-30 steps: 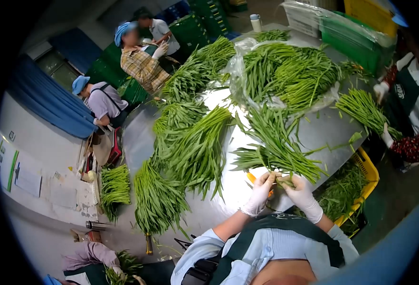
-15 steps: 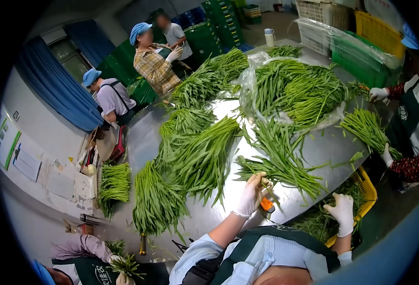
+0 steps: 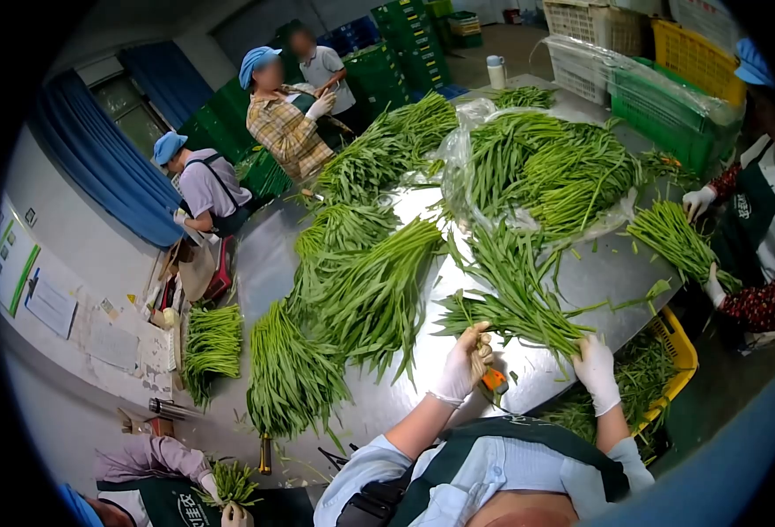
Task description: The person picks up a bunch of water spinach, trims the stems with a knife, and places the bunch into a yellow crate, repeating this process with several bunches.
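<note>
My left hand (image 3: 463,367), in a white glove, is closed at the leafy end of a loose bunch of water spinach (image 3: 528,318) on the metal table. Its fingers are curled, and I cannot tell what they hold. Just beside those fingers is an orange tool (image 3: 495,380) with a dark part. At the cut stem ends of the same bunch, my gloved right hand (image 3: 597,373) has its fingers closed round the stems. Behind the bunch lies a big heap of water spinach (image 3: 572,167) on clear plastic.
More bundles (image 3: 291,373) line the table's left side. A yellow basket (image 3: 682,351) of greens stands below the right edge. A co-worker at right grips a bundle (image 3: 673,241); another at lower left holds stems (image 3: 229,481). Crates (image 3: 660,114) stand at the back right.
My right hand has moved left and up from over the yellow basket to the bunch's stem ends. My left hand has barely moved. The right co-worker's hand has come down onto their bundle.
</note>
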The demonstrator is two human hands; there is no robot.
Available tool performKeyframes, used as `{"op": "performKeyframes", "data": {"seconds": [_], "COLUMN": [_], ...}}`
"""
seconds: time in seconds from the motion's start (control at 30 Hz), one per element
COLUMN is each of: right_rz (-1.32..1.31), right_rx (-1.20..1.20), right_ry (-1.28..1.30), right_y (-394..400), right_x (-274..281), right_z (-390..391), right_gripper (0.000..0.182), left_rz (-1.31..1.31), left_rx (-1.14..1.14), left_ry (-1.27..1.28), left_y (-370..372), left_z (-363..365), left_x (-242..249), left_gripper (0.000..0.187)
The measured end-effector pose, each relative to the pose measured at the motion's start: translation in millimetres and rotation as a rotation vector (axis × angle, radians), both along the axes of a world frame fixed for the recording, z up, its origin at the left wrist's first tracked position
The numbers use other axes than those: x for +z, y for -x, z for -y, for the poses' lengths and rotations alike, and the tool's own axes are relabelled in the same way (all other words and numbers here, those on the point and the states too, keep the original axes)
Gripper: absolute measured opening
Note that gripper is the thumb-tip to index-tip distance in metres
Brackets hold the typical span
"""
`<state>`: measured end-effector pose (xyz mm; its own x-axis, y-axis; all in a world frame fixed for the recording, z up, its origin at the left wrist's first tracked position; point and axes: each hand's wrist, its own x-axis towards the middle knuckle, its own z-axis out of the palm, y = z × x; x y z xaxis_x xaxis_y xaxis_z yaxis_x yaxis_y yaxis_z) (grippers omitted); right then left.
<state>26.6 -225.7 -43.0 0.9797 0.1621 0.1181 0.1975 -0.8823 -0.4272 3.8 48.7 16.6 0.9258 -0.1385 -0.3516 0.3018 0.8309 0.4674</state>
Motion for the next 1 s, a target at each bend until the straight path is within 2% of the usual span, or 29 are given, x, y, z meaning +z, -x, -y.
{"op": "performKeyframes", "data": {"seconds": [0.13, 0.23, 0.33, 0.43, 0.47, 0.57, 0.67, 0.73, 0.87, 0.97, 1.0], "right_rz": [0.044, -0.038, 0.046, 0.238, 0.265, 0.079, -0.109, -0.23, -0.411, -0.488, -0.471], "right_rx": [-0.01, -0.014, 0.024, -0.112, -0.174, -0.313, -0.305, -0.261, -0.097, 0.024, 0.055], "right_ry": [-0.099, -0.096, -0.019, -0.204, -0.354, -1.166, -1.238, -1.461, -1.693, -1.736, -1.674], "right_y": [-4.6, -4.2, -7.6, -17.8, -21.4, -28.6, -23.9, -25.0, -13.4, -6.6, -3.8], "right_x": [-10.0, 1.0, 5.7, 9.4, 10.9, 39.0, 66.6, 63.3, 74.1, 60.7, 52.4], "right_z": [3.9, 2.5, 3.5, 11.0, 14.7, 17.7, 14.9, 3.8, -21.2, -37.0, -41.9], "right_gripper": [0.012, 0.01, 0.009, 0.008, 0.006, 0.01, 0.013, 0.014, 0.015, 0.012, 0.013], "left_rz": [0.073, 0.016, -0.038, -0.075, -0.083, 0.077, 0.102, 0.074, 0.196, 0.195, 0.211], "left_rx": [-0.129, -0.142, -0.099, -0.046, -0.033, -0.107, -0.06, 0.034, 0.038, 0.021, 0.033], "left_ry": [0.098, 0.142, 0.103, 0.063, 0.054, 0.06, -0.052, -0.133, -0.278, -0.431, -0.491], "left_y": [-3.0, -1.6, 0.2, -0.4, -0.7, -3.4, -4.1, -5.7, -6.3, -9.9, -16.1], "left_z": [-8.7, -5.0, -0.6, 0.6, -0.2, -12.7, -13.3, -9.7, 7.2, 17.1, 22.9], "left_x": [-4.4, 2.9, 7.4, 12.5, 14.1, 7.7, 8.9, 10.4, 22.7, 27.2, 31.3], "left_gripper": [0.026, 0.027, 0.027, 0.025, 0.024, 0.021, 0.02, 0.025, 0.024, 0.025, 0.027]}}
